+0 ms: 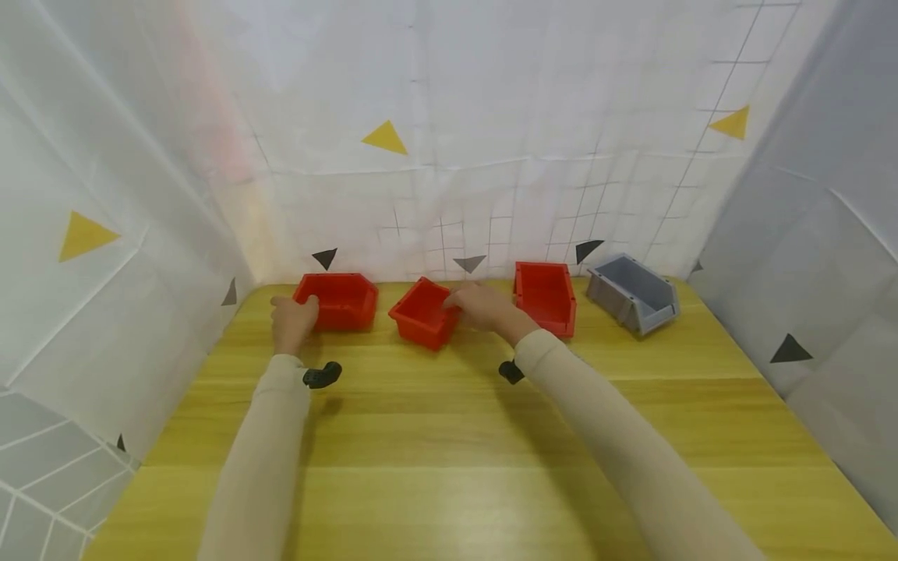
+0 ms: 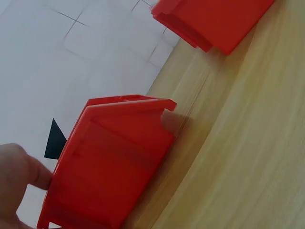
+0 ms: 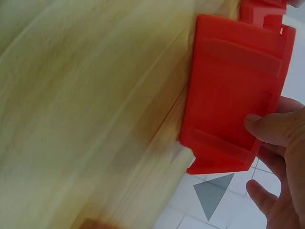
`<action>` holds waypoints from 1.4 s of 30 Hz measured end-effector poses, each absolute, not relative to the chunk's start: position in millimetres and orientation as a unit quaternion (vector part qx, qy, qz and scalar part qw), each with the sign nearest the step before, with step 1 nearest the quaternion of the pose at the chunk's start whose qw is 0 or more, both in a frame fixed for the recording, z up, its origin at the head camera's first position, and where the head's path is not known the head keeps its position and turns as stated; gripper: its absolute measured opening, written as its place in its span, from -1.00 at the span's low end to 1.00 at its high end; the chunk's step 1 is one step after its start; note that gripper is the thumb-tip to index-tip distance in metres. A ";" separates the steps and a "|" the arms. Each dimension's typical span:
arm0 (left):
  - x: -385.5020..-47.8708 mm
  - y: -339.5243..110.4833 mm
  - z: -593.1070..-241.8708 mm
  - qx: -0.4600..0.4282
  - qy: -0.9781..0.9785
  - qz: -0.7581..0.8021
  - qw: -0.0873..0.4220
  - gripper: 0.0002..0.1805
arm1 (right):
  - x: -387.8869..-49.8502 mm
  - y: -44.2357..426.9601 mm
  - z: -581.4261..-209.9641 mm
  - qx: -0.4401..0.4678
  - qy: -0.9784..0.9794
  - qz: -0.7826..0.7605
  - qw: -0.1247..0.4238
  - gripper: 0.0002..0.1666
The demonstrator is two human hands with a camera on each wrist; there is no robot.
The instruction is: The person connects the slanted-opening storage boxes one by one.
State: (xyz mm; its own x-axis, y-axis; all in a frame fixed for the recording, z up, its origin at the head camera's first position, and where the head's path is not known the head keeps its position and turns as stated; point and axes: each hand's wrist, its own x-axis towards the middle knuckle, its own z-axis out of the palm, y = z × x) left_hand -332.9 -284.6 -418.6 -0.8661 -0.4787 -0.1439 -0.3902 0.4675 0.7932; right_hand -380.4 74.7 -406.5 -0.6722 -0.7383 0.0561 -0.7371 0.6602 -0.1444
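At the far left of the table, my left hand [image 1: 293, 318] grips the left end of a red plastic storage bin [image 1: 344, 300]. In the left wrist view, a digit of that hand [image 2: 16, 179] meets the edge of this bin [image 2: 107, 162]. A second red storage bin [image 1: 423, 310] sits turned at an angle near the middle. My right hand [image 1: 482, 305] holds it by its right wall. The right wrist view shows the thumb on this bin's side [image 3: 228, 95], with other fingers partly hidden behind the rim. I see nothing inside either bin.
To the right stand a third red bin [image 1: 546, 292], partly behind the right forearm, and a grey bin [image 1: 631, 292] set at an angle. White sheeting [image 1: 491, 93] rises behind the wooden table [image 1: 421, 436] and along both sides.
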 end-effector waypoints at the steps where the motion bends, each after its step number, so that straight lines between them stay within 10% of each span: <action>1: -332.3 -284.8 -418.3 0.260 -0.853 -0.451 0.050 -0.08 | -380.4 74.8 -406.8 -0.408 0.910 -0.077 0.003 -0.70; 21: -323.5 -285.3 -424.7 0.191 -0.894 -0.392 0.108 -0.57 | -368.4 68.0 -408.0 -0.394 0.916 -0.076 0.010 -0.83; 42: -300.0 -283.8 -402.1 0.122 -0.921 -0.367 0.048 -0.70 | -319.2 68.5 -365.3 -0.363 0.921 -0.132 -0.053 -0.80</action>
